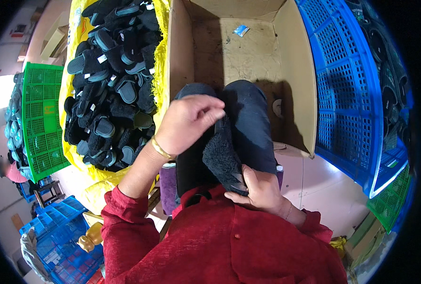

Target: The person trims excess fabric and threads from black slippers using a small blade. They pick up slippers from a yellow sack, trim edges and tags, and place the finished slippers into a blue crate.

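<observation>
Two hands on one fuzzy black fleece slipper (222,158): left hand (187,120) pinches its top end, right hand (260,187) grips its bottom end, big open cardboard box (295,71) just beyond.

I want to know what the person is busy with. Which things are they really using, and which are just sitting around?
In use:
- black fuzzy slipper, on the lap
- left hand, pinching its far end
- right hand, holding its near end

Just sitting around:
- yellow bag piled with black slippers
- cardboard box, nearly empty
- blue crate
- green crate
</observation>
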A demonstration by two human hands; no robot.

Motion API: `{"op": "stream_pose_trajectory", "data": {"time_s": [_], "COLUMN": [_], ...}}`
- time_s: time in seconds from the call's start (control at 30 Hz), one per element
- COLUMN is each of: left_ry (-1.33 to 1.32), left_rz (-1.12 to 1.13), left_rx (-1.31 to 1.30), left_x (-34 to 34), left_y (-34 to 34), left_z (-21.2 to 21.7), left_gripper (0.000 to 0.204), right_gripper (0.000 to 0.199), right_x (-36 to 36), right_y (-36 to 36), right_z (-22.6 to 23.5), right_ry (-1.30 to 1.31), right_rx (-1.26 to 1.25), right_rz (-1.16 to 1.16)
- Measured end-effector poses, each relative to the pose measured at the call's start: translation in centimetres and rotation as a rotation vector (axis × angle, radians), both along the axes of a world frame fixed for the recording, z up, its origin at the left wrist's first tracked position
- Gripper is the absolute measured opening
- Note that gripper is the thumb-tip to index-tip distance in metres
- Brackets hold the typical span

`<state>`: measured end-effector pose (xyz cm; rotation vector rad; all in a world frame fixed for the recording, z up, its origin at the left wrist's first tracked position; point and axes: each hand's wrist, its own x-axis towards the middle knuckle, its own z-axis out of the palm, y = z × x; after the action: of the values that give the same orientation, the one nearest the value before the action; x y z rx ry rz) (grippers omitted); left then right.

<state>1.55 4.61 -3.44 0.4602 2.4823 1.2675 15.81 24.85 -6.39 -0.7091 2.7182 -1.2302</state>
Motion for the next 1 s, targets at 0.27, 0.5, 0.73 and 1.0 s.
{"op": "stream_pose_trajectory", "data": {"time_s": [0.27,0.5,0.73,1.0], "left_ry": [0.281,0.192,0.177,0.211], "left_rz": [-0.115,0.041,0.066,0.072], "left_rx": [-0.573,-0.191,-0.107,-0.073], "left_x": [1.2,1.3,1.3,1.4], "left_y": [2.7,1.3,1.1,1.2], "left_z": [-0.2,-1.4,-1.4,-1.5], "left_gripper": [0.016,0.009,0.007,0.009], "right_gripper": [0.03,0.025,0.035,0.036], "right_x": [-0.6,-6.3,-8.3,-9.1], "right_y": [1.8,1.2,0.5,0.1], "right_z": [-0.7,0.7,0.2,0.2], "right_ry": [-0.487,-0.261,-0.136,-0.109], "right_rx": [-0.34,-0.059,0.194,0.315], "right_rz": [-0.313,-0.257,-0.177,-0.129]}}
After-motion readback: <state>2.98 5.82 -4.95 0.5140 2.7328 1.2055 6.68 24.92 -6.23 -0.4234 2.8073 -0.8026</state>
